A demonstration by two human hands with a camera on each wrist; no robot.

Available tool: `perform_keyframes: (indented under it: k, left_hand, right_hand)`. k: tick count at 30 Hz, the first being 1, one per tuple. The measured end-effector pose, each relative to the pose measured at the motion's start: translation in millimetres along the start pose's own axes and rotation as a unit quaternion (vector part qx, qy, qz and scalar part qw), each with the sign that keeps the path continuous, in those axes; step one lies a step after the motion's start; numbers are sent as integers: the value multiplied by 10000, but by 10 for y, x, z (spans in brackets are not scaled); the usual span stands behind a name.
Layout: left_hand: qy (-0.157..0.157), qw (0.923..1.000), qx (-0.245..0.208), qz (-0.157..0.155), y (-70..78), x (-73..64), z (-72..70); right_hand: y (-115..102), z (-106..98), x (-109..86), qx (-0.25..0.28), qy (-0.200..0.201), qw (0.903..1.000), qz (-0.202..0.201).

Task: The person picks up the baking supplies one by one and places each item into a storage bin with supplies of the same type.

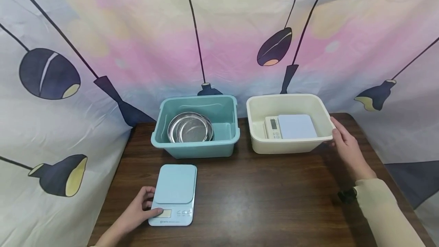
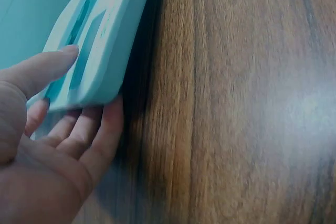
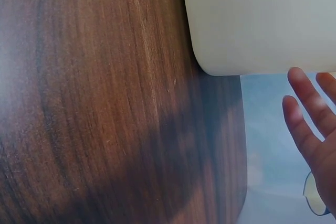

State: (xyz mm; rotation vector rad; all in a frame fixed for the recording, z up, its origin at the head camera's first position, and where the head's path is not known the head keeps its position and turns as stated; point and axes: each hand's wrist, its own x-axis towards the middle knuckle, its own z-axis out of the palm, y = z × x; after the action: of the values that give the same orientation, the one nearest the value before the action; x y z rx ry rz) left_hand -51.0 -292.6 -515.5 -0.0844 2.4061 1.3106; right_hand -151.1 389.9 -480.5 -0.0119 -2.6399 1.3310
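A light blue kitchen scale [image 1: 175, 184] lies at the front left of the table. My left hand [image 1: 138, 212] holds its near left corner, the thumb over the display and the other fingers at the side edge. In the left wrist view the fingertips [image 2: 111, 109] reach beneath the scale's edge [image 2: 118, 40]. At the back right stands a cream plastic basin [image 1: 281, 147] with a white kitchen scale [image 1: 297, 126] inside. My right hand [image 1: 349, 151] touches the basin's right end by its rim, fingers fairly straight; the right wrist view shows fingers [image 3: 304, 95] against its outer wall.
Left of the cream basin stands a teal plastic basin [image 1: 199, 151] holding several round metal sieves or pans [image 1: 190, 128]. Both basins sit near the back edge of the dark wooden table [image 1: 260, 197]. A printed cloth [image 1: 233, 41] hangs behind and around the table.
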Motion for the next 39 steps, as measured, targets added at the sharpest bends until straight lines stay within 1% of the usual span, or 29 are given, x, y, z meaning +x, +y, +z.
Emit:
perform_keyframes:
  k: [4, 6, 11, 14, 18, 21, 25, 28, 34, 39]
  left_hand:
    - [-220, 9987, -378, 268, -58, -7, -31]
    - [-292, 9977, -513, 322, -76, -14, -37]
    - [-399, 9949, -886, 260, -106, -11, -34]
    - [-334, 9940, -1005, 255, -129, -5, -26]
    - [-263, 9930, -1148, 99, -160, -10, -31]
    - [-369, 9907, -1310, -52, -176, -16, -42]
    - [-530, 9861, -1565, -171, -185, -29, -43]
    - [-499, 9831, -1746, -240, -188, -32, -40]
    - [-402, 9806, -1913, -109, -168, -45, -45]
    - [-518, 9792, -1959, -54, -147, -61, -42]
  right_hand:
    - [4, -8, 9, 0, 19, 10000, -3]
    - [14, -12, 17, -14, 30, 10000, -52]
    - [24, -14, 21, -22, 44, 9999, -124]
    - [16, -10, 12, 19, 42, 10000, -82]
    - [18, -6, 4, 25, 19, 10000, -85]
    - [24, -9, 4, -47, 43, 9999, -132]
    - [26, -13, 7, -47, 34, 9999, -155]
    - [26, -11, 10, -28, 3, 9999, -134]
    - [24, -7, 0, -45, 27, 10000, -67]
    - [18, 1, -1, -61, 24, 9999, -110]
